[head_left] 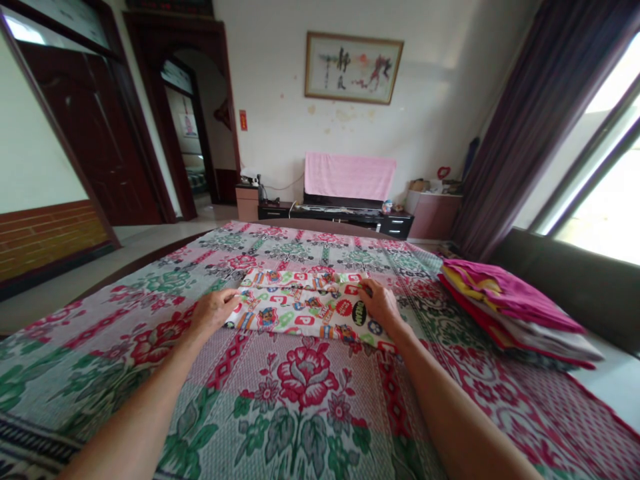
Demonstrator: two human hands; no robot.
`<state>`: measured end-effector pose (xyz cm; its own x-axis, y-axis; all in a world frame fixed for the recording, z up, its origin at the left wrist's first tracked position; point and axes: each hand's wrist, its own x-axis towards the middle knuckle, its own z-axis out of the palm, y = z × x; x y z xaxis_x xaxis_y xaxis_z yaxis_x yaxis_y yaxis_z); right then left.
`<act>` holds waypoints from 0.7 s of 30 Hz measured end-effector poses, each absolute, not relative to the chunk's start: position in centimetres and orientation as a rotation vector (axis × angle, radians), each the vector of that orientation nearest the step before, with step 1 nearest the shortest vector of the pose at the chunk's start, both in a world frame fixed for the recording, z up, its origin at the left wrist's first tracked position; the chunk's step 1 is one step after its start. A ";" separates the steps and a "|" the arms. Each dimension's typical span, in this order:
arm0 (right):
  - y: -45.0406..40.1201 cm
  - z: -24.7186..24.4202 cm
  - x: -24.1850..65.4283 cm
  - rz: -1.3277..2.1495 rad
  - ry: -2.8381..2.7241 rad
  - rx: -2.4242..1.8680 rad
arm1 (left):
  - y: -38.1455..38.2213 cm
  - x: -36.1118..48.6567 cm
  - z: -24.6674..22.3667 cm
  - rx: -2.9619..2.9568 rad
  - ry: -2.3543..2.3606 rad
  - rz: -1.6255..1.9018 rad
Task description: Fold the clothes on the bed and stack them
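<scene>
A white cloth with colourful cartoon prints (305,310) lies partly folded on the flowered bedspread (305,407). Its far edge is turned over into a narrow strip. My left hand (217,308) pinches the cloth at its left end, fingers closed on the edge. At the opposite end, my right hand (383,303) grips the upper right corner, with thumb and fingers pressed together. Both hands rest low, close to the bedspread.
A stack of folded clothes (510,303), pink on top, sits at the right. Beyond the far edge stands a low black cabinet (335,215) with a pink towel (350,175) draped above it. A dark curtain (530,127) hangs by the window.
</scene>
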<state>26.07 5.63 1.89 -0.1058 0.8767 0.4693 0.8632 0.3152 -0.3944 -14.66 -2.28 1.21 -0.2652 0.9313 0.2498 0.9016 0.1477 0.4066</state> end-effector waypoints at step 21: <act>4.4 2.5 26.1 0.159 -1.926 -1.440 | -1.9 -12.8 -0.3 2.521 1.893 0.968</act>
<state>26.14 4.41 2.53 -0.1218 0.8767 0.4654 0.7887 0.3701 -0.4908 -12.84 -1.87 -0.30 0.1738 0.8266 0.5353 0.9178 -0.3330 0.2163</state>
